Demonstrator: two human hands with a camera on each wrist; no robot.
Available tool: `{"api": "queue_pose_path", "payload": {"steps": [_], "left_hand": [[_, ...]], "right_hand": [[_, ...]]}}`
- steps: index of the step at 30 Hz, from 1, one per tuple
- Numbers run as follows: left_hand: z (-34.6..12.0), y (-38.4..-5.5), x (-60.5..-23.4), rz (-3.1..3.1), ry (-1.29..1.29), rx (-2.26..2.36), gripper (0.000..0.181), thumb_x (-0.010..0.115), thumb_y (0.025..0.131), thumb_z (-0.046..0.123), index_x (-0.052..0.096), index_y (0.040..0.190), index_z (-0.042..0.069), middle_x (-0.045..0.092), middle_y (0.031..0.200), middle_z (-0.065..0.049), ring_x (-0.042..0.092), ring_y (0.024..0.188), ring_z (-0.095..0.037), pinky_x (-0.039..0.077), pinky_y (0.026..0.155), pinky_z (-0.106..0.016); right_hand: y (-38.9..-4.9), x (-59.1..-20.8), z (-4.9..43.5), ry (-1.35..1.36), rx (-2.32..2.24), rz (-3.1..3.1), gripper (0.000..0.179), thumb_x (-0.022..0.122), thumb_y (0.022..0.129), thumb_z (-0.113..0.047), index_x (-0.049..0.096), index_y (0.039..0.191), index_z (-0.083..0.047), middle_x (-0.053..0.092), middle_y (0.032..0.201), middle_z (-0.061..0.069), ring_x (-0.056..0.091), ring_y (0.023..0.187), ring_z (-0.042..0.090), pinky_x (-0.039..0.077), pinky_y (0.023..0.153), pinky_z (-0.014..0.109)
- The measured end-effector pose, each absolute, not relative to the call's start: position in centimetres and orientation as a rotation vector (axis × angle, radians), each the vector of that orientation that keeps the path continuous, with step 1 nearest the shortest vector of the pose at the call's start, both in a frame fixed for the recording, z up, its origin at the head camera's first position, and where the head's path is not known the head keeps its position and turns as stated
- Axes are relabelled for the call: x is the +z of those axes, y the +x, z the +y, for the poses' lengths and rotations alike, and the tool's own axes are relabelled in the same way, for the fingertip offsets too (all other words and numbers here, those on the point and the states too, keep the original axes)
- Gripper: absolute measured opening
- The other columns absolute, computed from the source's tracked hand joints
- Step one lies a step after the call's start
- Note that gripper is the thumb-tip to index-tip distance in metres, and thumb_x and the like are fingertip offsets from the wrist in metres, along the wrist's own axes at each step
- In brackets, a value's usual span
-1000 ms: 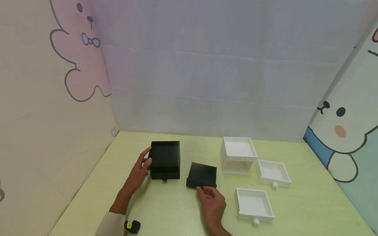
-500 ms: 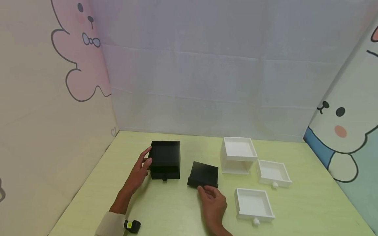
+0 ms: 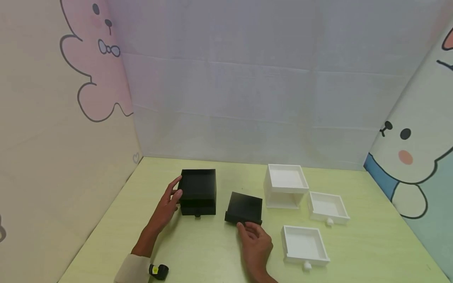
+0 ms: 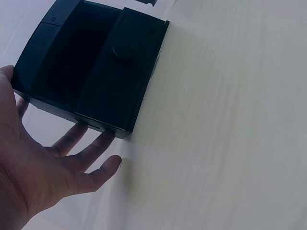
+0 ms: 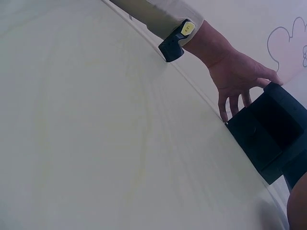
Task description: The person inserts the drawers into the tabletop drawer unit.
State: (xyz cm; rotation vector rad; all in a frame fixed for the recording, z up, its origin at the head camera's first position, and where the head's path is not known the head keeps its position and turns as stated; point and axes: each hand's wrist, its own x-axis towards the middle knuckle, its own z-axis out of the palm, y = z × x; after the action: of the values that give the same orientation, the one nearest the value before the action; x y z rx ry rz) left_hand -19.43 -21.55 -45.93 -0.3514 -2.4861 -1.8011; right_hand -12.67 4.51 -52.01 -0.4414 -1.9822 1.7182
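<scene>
A black drawer box [image 3: 198, 184] stands on the table, with its upper slot open and a knobbed lower drawer [image 4: 108, 86] in place. Against the box's left side lie the spread fingers of my left hand [image 3: 166, 205]; the thumb touches near its top edge. My right hand [image 3: 255, 245] pinches the front of a loose black drawer [image 3: 244, 208], just right of the box. That drawer's front faces me, and its knob is hidden by the fingertips. In the right wrist view, only an edge of my right hand [image 5: 298, 206] shows at the lower right.
Right of the black drawer stands a white box [image 3: 286, 179] with an open front. Two white drawers with round knobs, one farther back [image 3: 328, 207] and one nearer [image 3: 305, 244], lie beside it on the pale yellow table [image 3: 198, 251]. Printed cloth walls enclose the back and sides.
My right hand has shifted the loose black drawer slightly right and away from me. My left hand stays in place against the black box.
</scene>
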Motion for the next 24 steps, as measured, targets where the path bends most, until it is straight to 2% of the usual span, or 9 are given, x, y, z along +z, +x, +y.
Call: {"api": "queue_pose_path", "payload": {"steps": [16,24], "left_hand": [[-21.5,-19.4,-45.9,-2.481,-0.349,-1.819,0.051,0.040,0.102,0.032,0.023,0.149,0.024,0.034,0.139,-0.020,0.036,0.126,-0.039,0.038,0.088,-0.063],[-21.5,-19.4,-45.7,-2.487,-0.327,-1.832,0.051,0.040,0.101,0.032,0.023,0.149,0.025,0.037,0.135,-0.022,0.039,0.124,-0.041,0.037,0.088,-0.063]], "right_hand": [[-11.8,-51.6,3.8,-0.404,1.740,-1.964,0.024,0.084,0.070,-0.022,0.071,0.082,-0.006,0.070,0.075,0.005,0.067,0.063,0.011,0.051,0.056,0.020],[-10.9,-49.3,3.2,-0.373,1.721,-1.968,0.018,0.080,0.073,-0.008,0.070,0.083,0.002,0.070,0.075,0.011,0.067,0.063,0.017,0.051,0.056,0.020]]}}
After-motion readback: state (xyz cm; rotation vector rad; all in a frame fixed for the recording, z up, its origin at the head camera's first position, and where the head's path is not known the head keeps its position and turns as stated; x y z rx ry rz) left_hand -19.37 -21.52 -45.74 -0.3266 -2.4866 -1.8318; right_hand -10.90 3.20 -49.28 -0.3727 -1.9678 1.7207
